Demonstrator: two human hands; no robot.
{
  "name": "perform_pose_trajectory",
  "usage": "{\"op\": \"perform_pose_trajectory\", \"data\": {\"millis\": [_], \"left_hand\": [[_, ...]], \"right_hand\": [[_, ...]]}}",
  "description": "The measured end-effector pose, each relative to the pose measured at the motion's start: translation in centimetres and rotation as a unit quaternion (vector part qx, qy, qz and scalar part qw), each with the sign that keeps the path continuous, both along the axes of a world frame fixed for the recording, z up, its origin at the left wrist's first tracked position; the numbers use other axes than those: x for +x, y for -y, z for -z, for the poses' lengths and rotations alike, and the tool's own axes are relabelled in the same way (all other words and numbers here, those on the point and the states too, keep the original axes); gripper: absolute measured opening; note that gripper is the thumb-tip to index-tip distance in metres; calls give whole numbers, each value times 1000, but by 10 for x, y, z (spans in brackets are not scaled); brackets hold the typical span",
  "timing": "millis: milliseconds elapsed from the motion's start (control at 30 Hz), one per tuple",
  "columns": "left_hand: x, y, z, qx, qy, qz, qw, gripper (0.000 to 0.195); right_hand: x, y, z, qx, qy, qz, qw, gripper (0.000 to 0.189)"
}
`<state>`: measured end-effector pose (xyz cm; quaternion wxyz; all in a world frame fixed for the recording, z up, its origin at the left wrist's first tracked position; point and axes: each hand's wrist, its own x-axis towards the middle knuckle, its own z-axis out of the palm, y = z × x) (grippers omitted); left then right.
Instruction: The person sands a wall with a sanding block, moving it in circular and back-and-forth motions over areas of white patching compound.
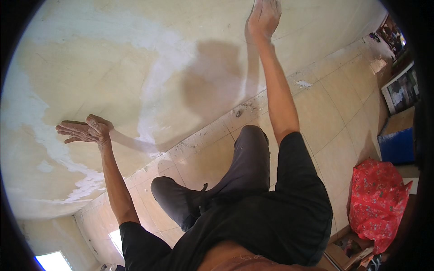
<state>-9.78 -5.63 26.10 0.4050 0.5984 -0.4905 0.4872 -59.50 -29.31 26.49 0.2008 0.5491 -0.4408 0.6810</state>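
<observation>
A cream wall (101,78) with uneven patches of white filler (149,101) stands before me. At the left of the head view, my left hand (86,131) is against or very close to the wall, fingers apart, holding nothing visible. My right hand (265,17) is up at the top edge, at or near the wall; its fingertips are cut off by the frame, and whether it holds anything cannot be seen. Shadows of my head and arms fall across the wall between the hands.
Crumbs and a pale flake (304,83) lie on the tiled floor (325,111) along the wall's foot. To the right stand a red patterned bag (378,203), a blue-sided box (396,145) and a framed item (401,88). My bent knees are close to the wall.
</observation>
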Motion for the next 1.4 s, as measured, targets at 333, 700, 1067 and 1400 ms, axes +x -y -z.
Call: {"op": "perform_pose_trajectory", "data": {"millis": [333, 700, 1067, 1400], "left_hand": [[3, 3, -4, -9, 23, 7, 1000, 88], [-3, 4, -1, -11, 8, 35, 999, 90], [2, 7, 5, -6, -1, 22, 1000, 87], [-2, 0, 6, -5, 10, 10, 1000, 87]], "right_hand": [[-9, 8, 88, 52, 158, 7, 986, 48], [54, -41, 60, 47, 79, -64, 994, 46], [-115, 59, -47, 121, 332, -9, 935, 42], [40, -15, 16, -48, 57, -75, 994, 39]]}}
